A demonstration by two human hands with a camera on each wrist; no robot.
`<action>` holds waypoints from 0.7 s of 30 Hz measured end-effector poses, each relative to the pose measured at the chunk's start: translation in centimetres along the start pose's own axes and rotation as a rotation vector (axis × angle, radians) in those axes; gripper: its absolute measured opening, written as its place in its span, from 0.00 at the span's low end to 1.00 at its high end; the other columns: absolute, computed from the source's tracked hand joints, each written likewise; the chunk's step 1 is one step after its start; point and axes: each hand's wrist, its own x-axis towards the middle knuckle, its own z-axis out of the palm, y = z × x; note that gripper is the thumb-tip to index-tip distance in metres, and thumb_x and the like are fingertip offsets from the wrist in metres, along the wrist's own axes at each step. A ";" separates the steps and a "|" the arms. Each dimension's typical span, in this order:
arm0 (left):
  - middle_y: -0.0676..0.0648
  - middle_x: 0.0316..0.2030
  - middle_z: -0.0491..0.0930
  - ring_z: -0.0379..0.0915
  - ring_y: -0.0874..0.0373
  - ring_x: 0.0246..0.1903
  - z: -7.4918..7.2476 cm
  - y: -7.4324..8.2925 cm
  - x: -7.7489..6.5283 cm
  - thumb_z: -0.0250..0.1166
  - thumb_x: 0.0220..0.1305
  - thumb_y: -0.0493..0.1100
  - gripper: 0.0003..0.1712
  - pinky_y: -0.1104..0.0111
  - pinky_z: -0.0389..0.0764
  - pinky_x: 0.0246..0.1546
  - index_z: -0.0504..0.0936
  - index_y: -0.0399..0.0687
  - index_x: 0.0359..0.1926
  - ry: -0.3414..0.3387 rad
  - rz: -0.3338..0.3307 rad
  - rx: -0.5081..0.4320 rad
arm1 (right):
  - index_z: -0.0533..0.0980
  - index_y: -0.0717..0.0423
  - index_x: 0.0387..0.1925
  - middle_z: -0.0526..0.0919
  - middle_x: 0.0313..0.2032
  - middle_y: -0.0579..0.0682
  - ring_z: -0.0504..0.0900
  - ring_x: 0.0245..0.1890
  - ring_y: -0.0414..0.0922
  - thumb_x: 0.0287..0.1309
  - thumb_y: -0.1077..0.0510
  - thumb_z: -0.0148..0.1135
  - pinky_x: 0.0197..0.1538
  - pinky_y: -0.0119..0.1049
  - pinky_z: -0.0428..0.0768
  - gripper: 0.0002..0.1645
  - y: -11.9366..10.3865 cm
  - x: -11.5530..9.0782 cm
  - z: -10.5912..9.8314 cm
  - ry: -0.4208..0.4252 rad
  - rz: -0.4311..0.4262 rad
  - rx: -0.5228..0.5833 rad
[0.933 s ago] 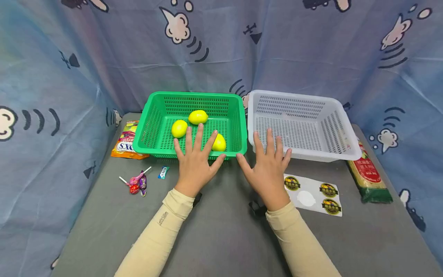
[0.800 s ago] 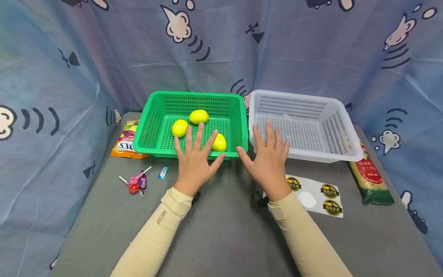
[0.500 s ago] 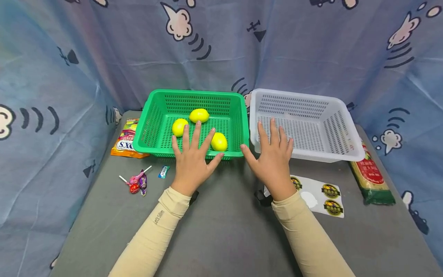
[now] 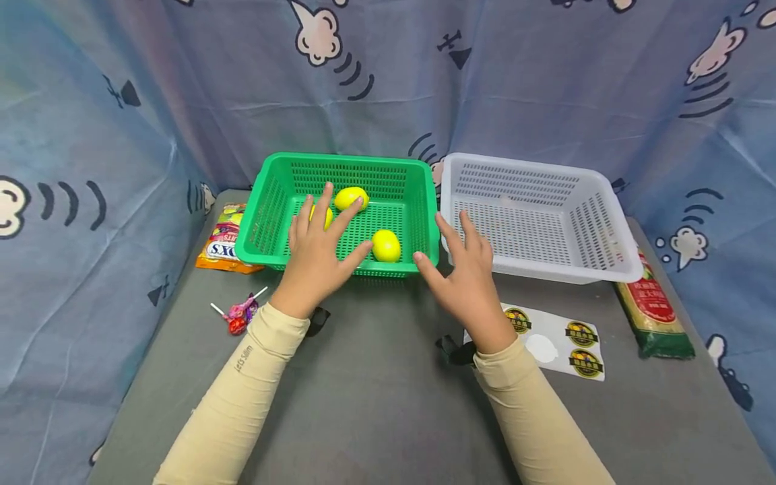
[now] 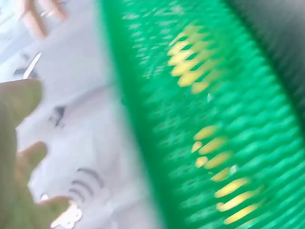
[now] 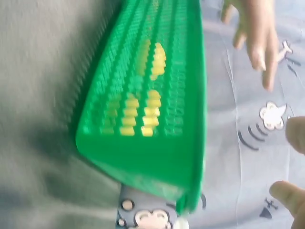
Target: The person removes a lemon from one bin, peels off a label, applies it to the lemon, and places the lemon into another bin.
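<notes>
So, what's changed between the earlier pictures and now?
The left grip moved left and forward, covering more of one lemon; the small blue packet is now out of sight. The right grip edged left. Nothing was grasped. All three lemons and both baskets stayed put.

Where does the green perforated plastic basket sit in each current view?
Head: the green perforated plastic basket is left of centre, beside the white perforated plastic basket.
Left wrist: blurred, the same green basket runs from the top edge down to the lower right.
Right wrist: the green basket runs from the top edge, left of centre, to the lower middle.
Shared landmark: bright yellow rounded lemons, seen through its slots in both wrist views.
</notes>
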 end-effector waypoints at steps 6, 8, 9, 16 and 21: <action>0.45 0.85 0.40 0.44 0.28 0.78 -4.8 -1.0 4.5 0.67 0.73 0.58 0.42 0.30 0.53 0.70 0.61 0.68 0.83 -0.176 -0.162 -0.016 | 0.64 0.40 0.82 0.42 0.84 0.60 0.45 0.79 0.70 0.72 0.41 0.65 0.67 0.75 0.63 0.42 -1.5 -0.8 1.8 -0.045 -0.008 0.002; 0.44 0.85 0.40 0.45 0.27 0.77 -5.5 -2.0 6.4 0.67 0.74 0.57 0.42 0.31 0.56 0.70 0.61 0.66 0.83 -0.246 -0.219 -0.025 | 0.66 0.41 0.80 0.43 0.83 0.62 0.46 0.78 0.69 0.72 0.42 0.66 0.67 0.74 0.65 0.40 -1.9 -1.0 2.4 -0.039 -0.007 0.002; 0.42 0.85 0.40 0.44 0.27 0.77 -5.8 -2.5 7.3 0.67 0.74 0.56 0.42 0.32 0.56 0.71 0.61 0.64 0.83 -0.289 -0.248 -0.026 | 0.68 0.42 0.79 0.44 0.83 0.64 0.47 0.78 0.69 0.72 0.42 0.66 0.67 0.73 0.66 0.39 -2.1 -1.1 2.6 -0.035 -0.008 0.001; 0.38 0.82 0.53 0.54 0.37 0.77 -4.8 -6.5 11.4 0.69 0.74 0.46 0.38 0.43 0.66 0.70 0.68 0.50 0.80 -0.616 -0.408 -0.053 | 0.84 0.50 0.63 0.56 0.79 0.68 0.55 0.76 0.68 0.73 0.47 0.68 0.67 0.68 0.69 0.22 -2.1 -1.6 4.1 0.013 -0.021 -0.063; 0.38 0.80 0.58 0.63 0.39 0.70 -2.8 -8.6 11.9 0.70 0.73 0.43 0.35 0.47 0.74 0.63 0.71 0.49 0.78 -0.722 -0.488 -0.073 | 0.87 0.51 0.55 0.61 0.77 0.69 0.58 0.74 0.67 0.72 0.49 0.69 0.68 0.66 0.69 0.16 -2.0 -1.6 4.4 0.053 -0.022 -0.071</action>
